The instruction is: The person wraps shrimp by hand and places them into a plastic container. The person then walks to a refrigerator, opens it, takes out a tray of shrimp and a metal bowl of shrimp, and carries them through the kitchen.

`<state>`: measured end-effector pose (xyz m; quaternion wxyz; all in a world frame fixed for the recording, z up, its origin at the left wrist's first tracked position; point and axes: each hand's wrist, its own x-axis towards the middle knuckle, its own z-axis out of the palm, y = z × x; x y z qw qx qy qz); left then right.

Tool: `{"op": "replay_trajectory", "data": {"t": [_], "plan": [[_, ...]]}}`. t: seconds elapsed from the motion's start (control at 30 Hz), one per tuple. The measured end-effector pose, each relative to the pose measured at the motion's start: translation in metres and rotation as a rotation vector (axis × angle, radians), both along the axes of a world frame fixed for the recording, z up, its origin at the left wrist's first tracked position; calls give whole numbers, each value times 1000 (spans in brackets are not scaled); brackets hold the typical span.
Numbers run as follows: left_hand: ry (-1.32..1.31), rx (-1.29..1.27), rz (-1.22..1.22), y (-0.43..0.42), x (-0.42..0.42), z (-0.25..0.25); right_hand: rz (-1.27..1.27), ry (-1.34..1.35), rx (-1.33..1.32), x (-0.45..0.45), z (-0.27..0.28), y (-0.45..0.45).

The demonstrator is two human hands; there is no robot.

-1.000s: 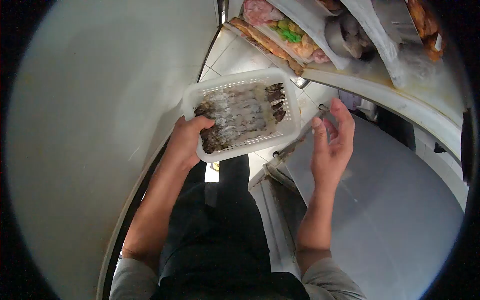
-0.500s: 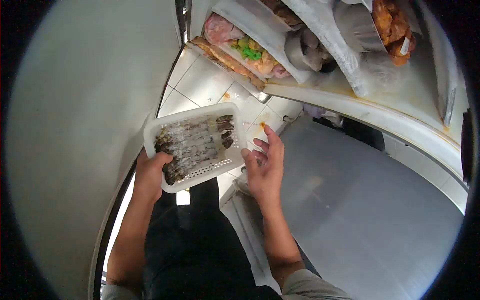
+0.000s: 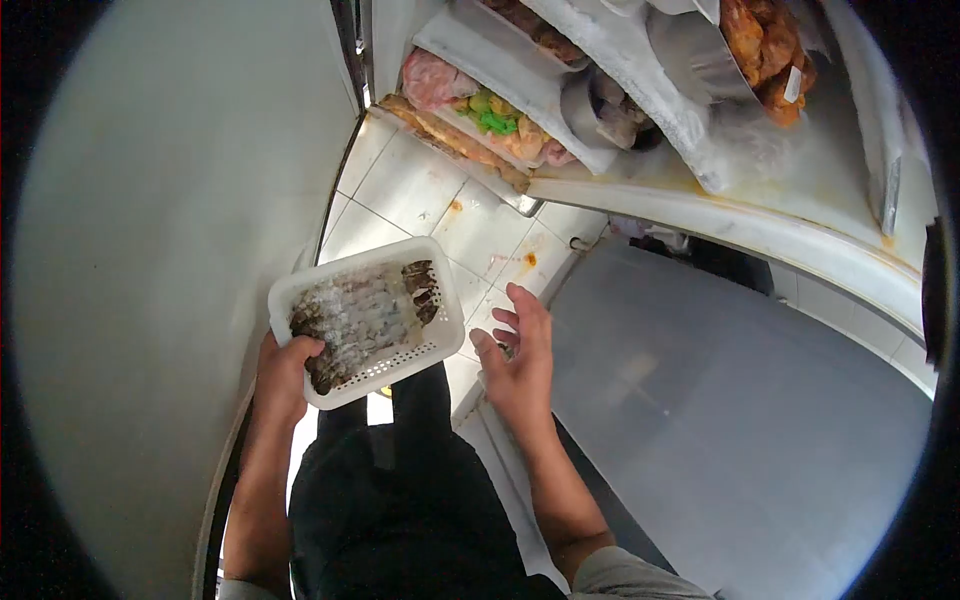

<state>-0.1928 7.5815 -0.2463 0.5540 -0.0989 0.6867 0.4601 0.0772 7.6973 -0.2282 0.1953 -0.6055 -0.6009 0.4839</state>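
My left hand [image 3: 284,375] grips the left end of a white perforated plastic basket [image 3: 378,392], its thumb over the rim. Inside the basket lies a frosty block of greyish seafood [image 3: 365,312], apparently frozen prawns packed in rows, dark at both ends. My right hand [image 3: 521,362] is apart from the basket, just off its right side. Its fingers are spread and slightly curled, with nothing in them.
An open freezer door [image 3: 160,250] stands at the left. Frosted shelves [image 3: 640,80] at the top hold bagged meat [image 3: 432,80], a steel pot [image 3: 590,105] and orange-coated meat [image 3: 765,60]. A grey panel [image 3: 740,420] fills the right, above white floor tiles [image 3: 410,180].
The basket in my left hand has shifted a little down and to the left. My right hand has moved slightly left and down, away from the basket's rim, remaining open.
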Motion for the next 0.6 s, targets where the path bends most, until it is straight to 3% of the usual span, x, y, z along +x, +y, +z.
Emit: {"op": "replay_trajectory", "data": {"t": [0.3,0.6], "plan": [[-100,22,-81,-15,-21,-25,-54,-22,7,-8,-12,-22],[-78,-35,-205,-1,-33,-15,-95,-74,-13,-20,-5,-29]]}}
